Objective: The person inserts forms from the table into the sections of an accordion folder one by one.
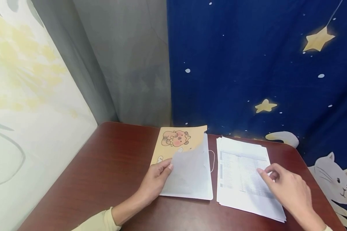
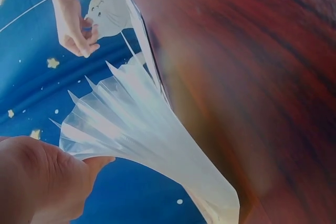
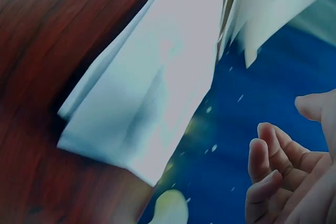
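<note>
left hand (image 1: 155, 179), nearest with its pale sleeve (image 1: 99, 220): thumb and fingers pinch the left edge of the folder (image 1: 191, 176). right hand (image 1: 290, 186): fingers loosely bent, gripping nothing, at the right side of the paper stack (image 1: 245, 171); the right wrist view shows the fingers apart from the sheets.

folder stands on the table (image 1: 118, 173), just left of the stack. its translucent leaves (image 2: 113, 111) fan apart in the left wrist view; the yellow cover (image 1: 188, 134) shows beyond them, an elastic loop (image 1: 214, 160) at the right. judged light, springy and rather slick, the leaves liable to crease; best held by cover and outer leaf together.

stack lies with edges uneven. judged limp, prone to slide and bend; best taken with thumb above and fingers beneath, at opposite edges.

beyond the table: grey curtain (image 1: 133, 64) and blue curtain (image 1: 234, 64).
</note>
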{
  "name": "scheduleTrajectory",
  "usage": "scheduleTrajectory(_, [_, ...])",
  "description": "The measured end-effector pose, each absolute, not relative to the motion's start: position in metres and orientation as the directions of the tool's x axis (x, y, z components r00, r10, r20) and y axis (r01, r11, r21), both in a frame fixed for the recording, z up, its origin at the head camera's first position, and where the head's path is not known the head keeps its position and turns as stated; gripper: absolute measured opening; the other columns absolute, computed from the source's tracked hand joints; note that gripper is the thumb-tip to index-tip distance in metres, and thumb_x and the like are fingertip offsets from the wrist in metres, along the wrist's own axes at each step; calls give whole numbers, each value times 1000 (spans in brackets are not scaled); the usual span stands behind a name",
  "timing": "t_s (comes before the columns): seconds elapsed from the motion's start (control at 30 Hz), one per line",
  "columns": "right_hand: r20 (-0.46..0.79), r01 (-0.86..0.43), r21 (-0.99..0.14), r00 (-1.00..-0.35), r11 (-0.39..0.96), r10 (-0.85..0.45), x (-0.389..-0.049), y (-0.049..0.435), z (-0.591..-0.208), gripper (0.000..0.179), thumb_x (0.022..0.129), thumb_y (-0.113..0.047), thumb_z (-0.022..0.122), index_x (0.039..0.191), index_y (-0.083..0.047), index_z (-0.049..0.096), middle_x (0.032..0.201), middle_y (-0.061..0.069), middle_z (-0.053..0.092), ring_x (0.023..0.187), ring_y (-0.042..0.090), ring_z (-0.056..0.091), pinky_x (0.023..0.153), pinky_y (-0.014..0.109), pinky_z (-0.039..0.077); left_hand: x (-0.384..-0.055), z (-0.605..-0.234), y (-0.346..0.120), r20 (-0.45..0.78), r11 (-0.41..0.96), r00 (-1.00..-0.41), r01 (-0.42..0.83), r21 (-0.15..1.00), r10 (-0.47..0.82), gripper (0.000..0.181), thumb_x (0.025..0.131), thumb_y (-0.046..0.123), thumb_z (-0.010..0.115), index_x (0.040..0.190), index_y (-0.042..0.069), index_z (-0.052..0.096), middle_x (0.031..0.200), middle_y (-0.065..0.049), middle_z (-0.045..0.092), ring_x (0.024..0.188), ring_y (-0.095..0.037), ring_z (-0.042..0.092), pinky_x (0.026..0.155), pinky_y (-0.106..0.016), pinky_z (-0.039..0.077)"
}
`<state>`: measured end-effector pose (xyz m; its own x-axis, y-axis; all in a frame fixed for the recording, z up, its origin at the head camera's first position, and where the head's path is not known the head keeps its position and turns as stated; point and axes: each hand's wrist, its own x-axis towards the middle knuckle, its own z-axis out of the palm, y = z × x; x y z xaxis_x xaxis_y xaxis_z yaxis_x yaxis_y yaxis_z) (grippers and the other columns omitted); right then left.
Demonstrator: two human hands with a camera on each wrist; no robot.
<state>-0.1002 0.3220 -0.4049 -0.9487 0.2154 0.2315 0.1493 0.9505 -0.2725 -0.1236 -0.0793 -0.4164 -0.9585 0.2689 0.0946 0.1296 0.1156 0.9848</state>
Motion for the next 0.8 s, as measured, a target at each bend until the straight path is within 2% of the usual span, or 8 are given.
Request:
scheduleTrajectory(0.2, [143, 242, -251, -948, 937, 283, -98, 350, -410, 60, 82, -74, 51, 91, -17, 65, 70, 0, 62, 57, 18, 48, 48, 30, 28, -124, -417, -75, 89, 96, -956, 120, 988, 280, 31, 102, 22, 46, 129, 18, 59, 122, 2, 68, 119, -10, 60, 99, -21, 46])
scheduleTrajectory(0.4, [-127, 331, -156, -941, 931, 313, -95, 376, -418, 77, 81, -81, 42, 91, -9, 65, 66, 1, 58, 61, 20, 49, 52, 35, 33, -125, -418, -74, 84, 99, -950, 118, 988, 300, 32, 102, 25, 45, 131, 18, 58, 123, 3, 68, 122, -10, 57, 103, -23, 44])
scheduleTrajectory(0.57, [-305, 334, -106, -907, 937, 289, -93, 385, -433, 78, 80, -80, 45, 86, -5, 65, 61, 4, 53, 60, 20, 48, 53, 34, 34, -124, -418, -74, 88, 119, -952, 128, 985, 293, 32, 102, 25, 45, 130, 19, 58, 124, 5, 67, 123, -9, 57, 103, -23, 44])
scheduleTrajectory(0.8, [-388, 302, -106, -890, 948, 240, -93, 389, -444, 80, 73, -87, 43, 73, -9, 61, 59, 3, 47, 57, 18, 47, 52, 32, 31, -124, -412, -78, 95, 142, -960, 136, 981, 262, 29, 102, 23, 46, 127, 21, 61, 121, 4, 69, 121, -11, 58, 103, -22, 43])
